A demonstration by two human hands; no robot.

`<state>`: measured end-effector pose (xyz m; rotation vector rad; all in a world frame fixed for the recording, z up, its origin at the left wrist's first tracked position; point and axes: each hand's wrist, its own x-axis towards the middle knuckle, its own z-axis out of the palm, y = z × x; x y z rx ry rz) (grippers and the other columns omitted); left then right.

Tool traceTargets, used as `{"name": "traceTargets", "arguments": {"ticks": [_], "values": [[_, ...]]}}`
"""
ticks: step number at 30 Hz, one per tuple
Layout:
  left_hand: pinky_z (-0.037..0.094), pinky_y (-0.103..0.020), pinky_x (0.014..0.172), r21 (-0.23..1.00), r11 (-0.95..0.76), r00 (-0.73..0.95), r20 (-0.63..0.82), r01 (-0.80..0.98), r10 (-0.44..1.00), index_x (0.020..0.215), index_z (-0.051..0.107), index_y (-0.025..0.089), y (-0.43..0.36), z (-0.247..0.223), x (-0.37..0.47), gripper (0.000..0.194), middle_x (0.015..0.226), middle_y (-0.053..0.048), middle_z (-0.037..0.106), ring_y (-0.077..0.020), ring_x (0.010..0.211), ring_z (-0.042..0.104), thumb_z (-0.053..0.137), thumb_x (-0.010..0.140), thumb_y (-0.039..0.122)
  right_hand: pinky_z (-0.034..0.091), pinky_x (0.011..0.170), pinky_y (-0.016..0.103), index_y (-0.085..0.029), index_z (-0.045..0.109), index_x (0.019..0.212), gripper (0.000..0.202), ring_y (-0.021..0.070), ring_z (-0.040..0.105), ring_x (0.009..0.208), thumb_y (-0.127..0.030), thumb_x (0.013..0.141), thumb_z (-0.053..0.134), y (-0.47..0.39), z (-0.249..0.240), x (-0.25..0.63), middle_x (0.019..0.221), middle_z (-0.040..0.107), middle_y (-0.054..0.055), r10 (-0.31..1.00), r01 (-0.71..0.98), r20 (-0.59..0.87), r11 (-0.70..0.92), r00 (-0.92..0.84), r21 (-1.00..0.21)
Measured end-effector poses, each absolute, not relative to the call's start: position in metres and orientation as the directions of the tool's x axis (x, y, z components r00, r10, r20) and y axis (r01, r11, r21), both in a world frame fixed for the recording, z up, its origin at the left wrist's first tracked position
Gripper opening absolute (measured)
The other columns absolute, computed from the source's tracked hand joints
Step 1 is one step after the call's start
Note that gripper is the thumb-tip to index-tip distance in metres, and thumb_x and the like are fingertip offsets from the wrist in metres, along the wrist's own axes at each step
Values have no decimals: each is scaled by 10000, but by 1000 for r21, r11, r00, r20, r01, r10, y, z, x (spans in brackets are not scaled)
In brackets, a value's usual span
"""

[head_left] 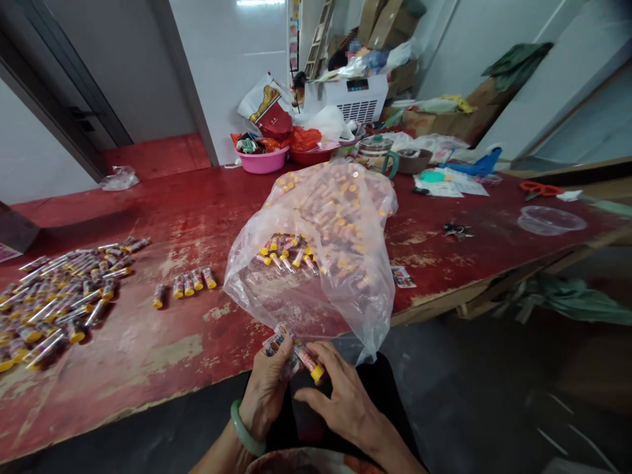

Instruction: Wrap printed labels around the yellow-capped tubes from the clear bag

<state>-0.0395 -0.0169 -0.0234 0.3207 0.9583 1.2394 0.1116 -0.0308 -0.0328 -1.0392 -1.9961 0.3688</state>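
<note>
My left hand (269, 376), with a pale green bangle at its wrist, pinches a bunch of small printed slips (274, 343) that look glossy. Against its fingertips lies a clear tube (305, 355) with a yellow cap and pinkish contents. My right hand (340, 388) is beside the tube, its fingers touching the capped end and its thumb spread away below. Just beyond both hands, a large clear plastic bag (345, 263) lies with its mouth toward me, full of similar capped tubes (286, 249).
On the worn red table (162, 355), several tubes stand in a short row (193, 283) left of the bag. A pile of tubes (64, 296) lies farther left. Pink basin (261, 161), scissors (540, 189), keys (457, 230) and a plastic lid (550, 220) are around the back and right.
</note>
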Motion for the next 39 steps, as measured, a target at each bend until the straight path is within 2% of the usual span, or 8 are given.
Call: {"name": "traceTargets", "arguments": {"ticks": [2,5,9,14,20,28,34,39], "values": [[505,-264,729,667,355,25,-450,-656,893,828,691,112,-16,-22,-42,459,821,-66,672,-160,735,610,909,597,443,566,891,283,-214,440,1328,432,195,633,1079,-308,924,564,-30,-28,124,1221,602,102,817,457,445,574,-367,-679],[509,-252,700,664,363,52,-439,-654,897,840,699,116,-18,-18,-40,452,819,-63,678,-154,717,611,922,583,413,536,915,247,-232,498,1274,359,152,643,993,-171,920,517,-30,-23,133,1157,610,78,812,409,485,583,-324,-702],[494,-220,655,666,386,141,-392,-639,909,838,709,112,-23,-10,-29,436,789,-66,669,-135,689,591,910,605,419,547,806,209,-178,566,1127,175,119,644,811,-204,958,530,-29,-21,125,1059,632,86,751,441,635,639,-182,-630],[468,-180,590,645,403,130,-429,-649,894,775,715,122,-26,-3,-20,414,736,-33,635,-97,639,547,932,563,404,575,793,260,-148,599,1109,171,175,672,941,-169,987,482,-30,-25,117,1007,672,108,645,538,747,692,-162,-481],[497,-223,621,688,392,109,-417,-611,902,803,709,107,-25,-3,-23,448,785,-63,644,-130,683,556,930,559,411,579,789,267,-150,630,1093,171,174,681,923,-131,937,562,-31,-26,120,1011,681,98,658,505,737,693,-152,-514],[504,-216,605,698,391,109,-412,-600,904,780,716,116,-23,-6,-21,420,747,-53,646,-126,652,565,926,565,409,597,739,281,-132,648,1124,228,183,697,882,-93,932,530,-31,-30,114,988,703,114,563,654,809,678,-166,-337],[494,-205,649,732,394,123,-397,-556,910,835,724,137,-21,-13,-18,379,760,-55,657,-122,678,568,882,648,426,598,816,293,-93,580,1237,325,194,669,968,-57,931,476,-33,-37,118,1041,670,139,565,622,797,708,-215,-334],[496,-218,664,723,416,128,-420,-551,899,826,713,123,-21,-11,-15,424,782,-63,661,-132,697,573,909,599,422,587,836,290,-69,603,1190,303,196,667,962,-42,915,479,-34,-41,121,1032,671,152,552,658,809,688,-202,-305]]}}
